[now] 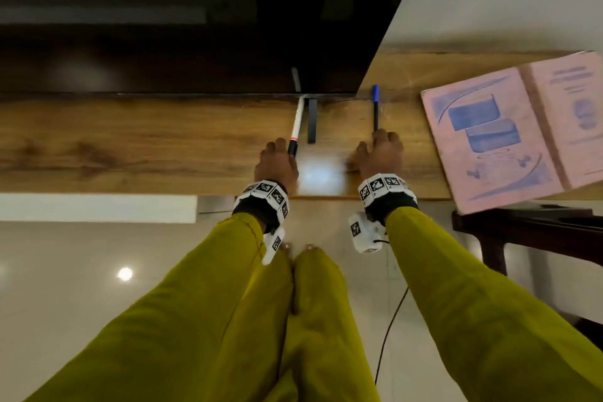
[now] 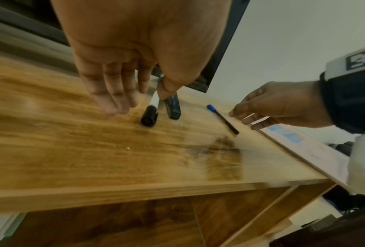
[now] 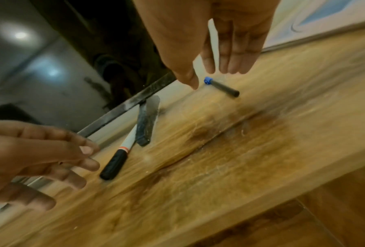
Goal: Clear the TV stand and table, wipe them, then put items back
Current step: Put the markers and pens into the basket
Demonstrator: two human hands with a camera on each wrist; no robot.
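Note:
A white marker with a black cap (image 1: 296, 127) lies on the wooden TV stand top (image 1: 130, 140), beside the TV's dark foot (image 1: 312, 121). My left hand (image 1: 277, 163) hovers over the marker's capped end (image 2: 149, 115), fingers relaxed and straight, thumb tip next to its white barrel. A thin black pen with a blue cap (image 1: 375, 108) lies further right. My right hand (image 1: 380, 153) hangs just above this pen (image 3: 221, 86), fingers straight and holding nothing. The right wrist view also shows the marker (image 3: 118, 160) near my spread left fingers (image 3: 77, 160).
The dark TV screen (image 1: 163, 26) stands along the back of the stand. A pink booklet (image 1: 509, 134) lies open at the right, overhanging the front edge. A dark wooden table (image 1: 538, 232) stands below it. A black cable (image 1: 388, 336) runs across the glossy floor.

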